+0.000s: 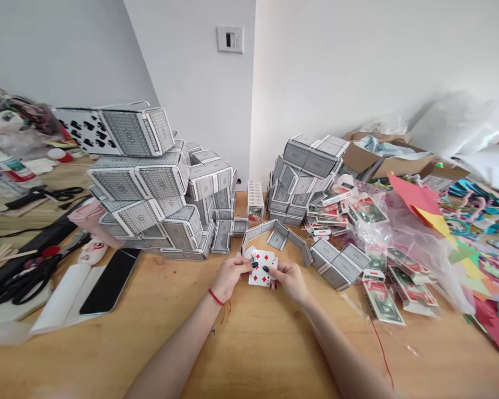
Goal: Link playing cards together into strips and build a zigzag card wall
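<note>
Both my hands hold playing cards [261,280] above the front middle of the table; a six of diamonds faces me, and part of another card shows at its upper right. My left hand [232,275] pinches the left edge, with a red string bracelet on the wrist. My right hand [291,281] grips the right side, thumb on the card's face. Just beyond them stands a bent strip of joined cards [299,242], with a single grey-backed card piece [277,239] lying inside its curve. A folded block of cards [339,263] rests to the right.
Stacked card-built blocks rise at left [162,180] and right [310,160]. Red and green card boxes [382,302] and plastic bags [436,277] crowd the right. A phone [110,281], white roll [62,296] and black scissors [35,274] lie left.
</note>
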Demonstrator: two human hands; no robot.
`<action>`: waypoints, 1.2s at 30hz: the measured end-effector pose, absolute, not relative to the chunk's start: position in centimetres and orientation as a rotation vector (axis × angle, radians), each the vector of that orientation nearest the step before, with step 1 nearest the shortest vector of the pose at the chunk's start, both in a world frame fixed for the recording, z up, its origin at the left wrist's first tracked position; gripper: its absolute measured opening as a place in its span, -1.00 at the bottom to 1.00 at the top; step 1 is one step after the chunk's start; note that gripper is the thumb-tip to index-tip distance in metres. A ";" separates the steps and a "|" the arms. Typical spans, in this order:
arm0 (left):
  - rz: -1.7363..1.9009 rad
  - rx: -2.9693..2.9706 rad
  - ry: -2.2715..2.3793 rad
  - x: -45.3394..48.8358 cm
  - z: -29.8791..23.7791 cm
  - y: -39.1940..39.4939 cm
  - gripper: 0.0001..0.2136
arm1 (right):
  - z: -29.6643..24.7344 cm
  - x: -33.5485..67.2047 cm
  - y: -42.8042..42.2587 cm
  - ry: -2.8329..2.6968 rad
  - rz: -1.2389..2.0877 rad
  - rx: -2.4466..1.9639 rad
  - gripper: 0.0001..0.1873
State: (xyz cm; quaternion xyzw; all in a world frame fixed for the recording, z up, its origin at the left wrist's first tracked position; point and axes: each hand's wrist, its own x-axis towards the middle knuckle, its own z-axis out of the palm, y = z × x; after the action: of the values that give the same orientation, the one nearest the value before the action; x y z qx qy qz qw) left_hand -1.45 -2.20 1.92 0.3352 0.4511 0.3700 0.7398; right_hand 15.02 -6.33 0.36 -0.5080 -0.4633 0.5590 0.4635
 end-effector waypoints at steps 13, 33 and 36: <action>1.090 1.651 1.380 0.2 1.1 -3.8 -0.82 | 0.2 13.9 -6.5 -1.059 1.421 -1.212 -0.62; 1.004 1.851 1.475 0.4 -0.5 -2.3 -0.67 | 0.4 14.6 -6.2 -1.064 1.394 -1.261 -0.53; 1.020 1.813 1.483 0.2 -0.5 -2.1 -0.68 | 0.7 15.2 -6.2 -0.924 1.588 -1.184 -0.59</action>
State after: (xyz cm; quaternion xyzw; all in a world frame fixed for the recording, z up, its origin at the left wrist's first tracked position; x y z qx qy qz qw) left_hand 0.21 -2.06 -0.52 0.6793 0.5557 0.3821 0.2895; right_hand 15.15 -6.25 0.65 -0.4810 -0.3753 0.6451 0.4601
